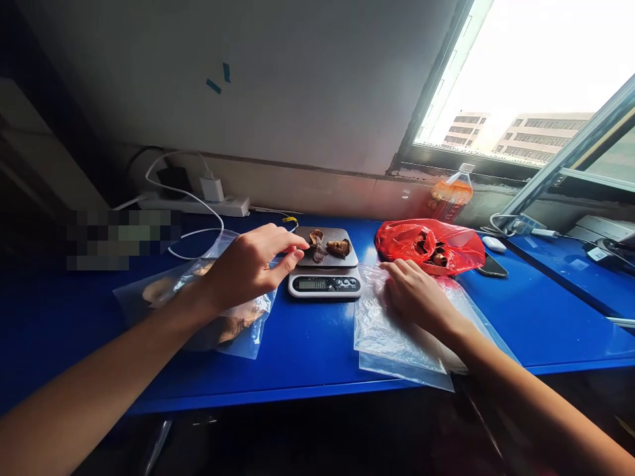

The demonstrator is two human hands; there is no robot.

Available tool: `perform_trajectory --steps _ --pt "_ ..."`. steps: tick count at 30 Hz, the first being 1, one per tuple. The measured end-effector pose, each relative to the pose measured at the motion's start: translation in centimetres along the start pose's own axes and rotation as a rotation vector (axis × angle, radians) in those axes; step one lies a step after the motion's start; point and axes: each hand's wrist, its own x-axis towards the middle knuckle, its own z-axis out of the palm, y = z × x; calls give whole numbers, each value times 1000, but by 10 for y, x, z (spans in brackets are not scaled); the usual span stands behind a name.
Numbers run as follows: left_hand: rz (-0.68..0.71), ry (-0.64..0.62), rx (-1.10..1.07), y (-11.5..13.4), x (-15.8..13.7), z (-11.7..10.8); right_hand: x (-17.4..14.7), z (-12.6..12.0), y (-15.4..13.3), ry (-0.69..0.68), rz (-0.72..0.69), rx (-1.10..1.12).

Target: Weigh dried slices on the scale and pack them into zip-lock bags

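My left hand [262, 258] reaches to the left edge of a kitchen scale [325, 281], its thumb and forefinger slightly apart with nothing visible between them. Its fingertips are close to a curled, dried brown piece [316, 237] on the metal pan; whether they touch it I cannot tell. Another dried piece [338, 248], like a dried mushroom, lies to the right on the pan. The scale's display is lit, its digits too small to read. Over a stack of clear plastic bags [397, 344], my right hand [411, 291] has its fingers curled on the top bag near its upper edge.
Under my left forearm lie clear bags holding dried slices [241, 325]. A red plastic bag [456, 248] with brown pieces sits behind my right hand. An orange-labelled bottle [451, 195], a phone [493, 266], a white case [494, 244] and a power strip [228, 206] stand or lie farther back.
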Motion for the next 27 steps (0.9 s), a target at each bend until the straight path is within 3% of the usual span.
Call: perform_trajectory --steps 3,6,9,11,14,16,19,23,27 --pt "1 71 37 -3 1 -7 7 7 11 16 15 88" --pt "-10 156 60 -7 1 -14 10 -4 25 75 -10 103" --pt "-55 187 3 -6 1 -17 7 -43 30 207 23 79" --pt "-118 190 -102 -2 1 -16 6 -74 21 342 36 188" --pt "-195 184 -317 6 1 -12 16 -101 -14 409 -139 502" --pt "-183 136 -445 11 1 -9 32 -96 -43 427 -275 667" --pt "-134 -9 -500 18 0 -9 59 -67 -77 407 -444 820" --pt "-155 -90 -407 18 -1 -10 78 -36 -92 484 -399 961" --pt "-110 -76 -422 12 -4 -5 70 -37 -93 430 -365 1051"
